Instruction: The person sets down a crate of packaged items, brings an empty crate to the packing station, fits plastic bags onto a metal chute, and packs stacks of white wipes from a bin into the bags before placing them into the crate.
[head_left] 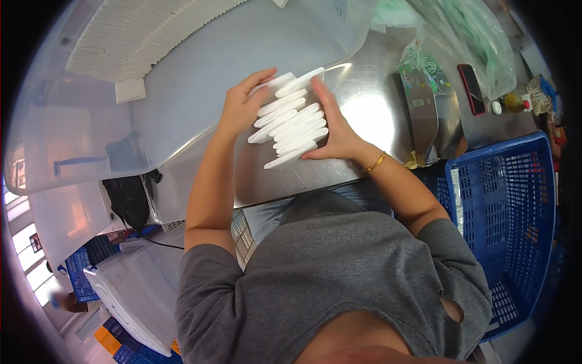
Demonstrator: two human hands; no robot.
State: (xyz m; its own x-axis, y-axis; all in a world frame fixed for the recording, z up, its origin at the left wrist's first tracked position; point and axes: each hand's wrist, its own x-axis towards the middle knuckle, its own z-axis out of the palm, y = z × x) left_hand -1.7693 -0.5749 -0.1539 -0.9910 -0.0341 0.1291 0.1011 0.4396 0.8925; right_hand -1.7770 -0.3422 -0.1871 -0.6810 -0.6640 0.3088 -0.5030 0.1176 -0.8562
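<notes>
Several white folded pads point(294, 124) form an uneven stack above the shiny metal table point(260, 176). My left hand point(245, 103) is at the stack's upper left end, its fingers bent against the pads. On the right side, my right hand point(333, 124) grips the stack, with the fingers at the far end and the thumb side near the lowest pads. Some pads stick out at different angles. A gold bracelet point(376, 162) circles my right wrist.
A large translucent bin point(182, 103) at the upper left holds rows of white pads point(130, 36). To the right lie a printed plastic bag point(427, 73), a phone point(471, 89) and a small white object point(496, 107). A blue basket point(506, 236) stands at the lower right.
</notes>
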